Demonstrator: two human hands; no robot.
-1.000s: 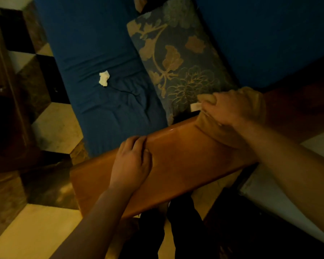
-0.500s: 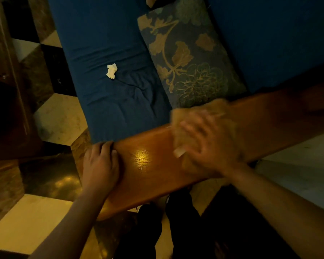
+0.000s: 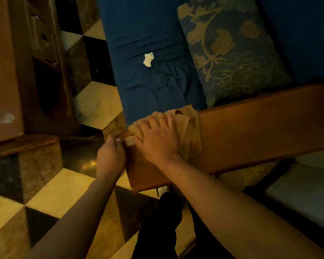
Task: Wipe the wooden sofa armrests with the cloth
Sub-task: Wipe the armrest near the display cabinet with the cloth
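A: Where is the cloth [image 3: 183, 128]?

B: Bunched on the near end of the wooden armrest [image 3: 260, 128], just left of the frame's centre. The right hand [image 3: 157, 141] lies on top of it, fingers spread fairly flat and pressing it onto the wood.

A: And the left hand [image 3: 110, 156]?

B: At the very end of the armrest, touching its left edge. Its fingers are curled, but the blur hides whether they grip the wood or a corner of the cloth (I cannot tell which).

A: What else?

B: A blue seat cushion [image 3: 148, 43] in the upper middle with a small white scrap [image 3: 148, 59] on it, a floral pillow [image 3: 230, 51] at the upper right, and a checkered floor [image 3: 51, 195] at the lower left.
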